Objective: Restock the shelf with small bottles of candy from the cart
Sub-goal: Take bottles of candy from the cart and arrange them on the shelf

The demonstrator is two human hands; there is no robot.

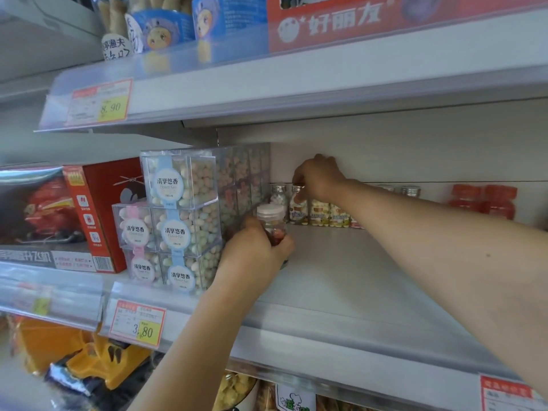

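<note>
— Price tag (138,321) on the front rail says 3.80, right?
— Yes. Just behind it the left grip (255,250) is clenched round a white-capped bottle (271,216), upright, beside the clear candy boxes (178,221) on the shelf (341,277)
— And further in?
— Right grip (318,176) pinches the top of a silver-capped bottle (296,213) standing in the back row

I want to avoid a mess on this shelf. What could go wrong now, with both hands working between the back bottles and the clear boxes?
1. The right hand grips a silver-capped bottle in the tight back row; tilting it may topple its neighbours.
2. The left hand holds a white-capped bottle close to the stacked clear boxes; a bump might shift the stack.
</note>
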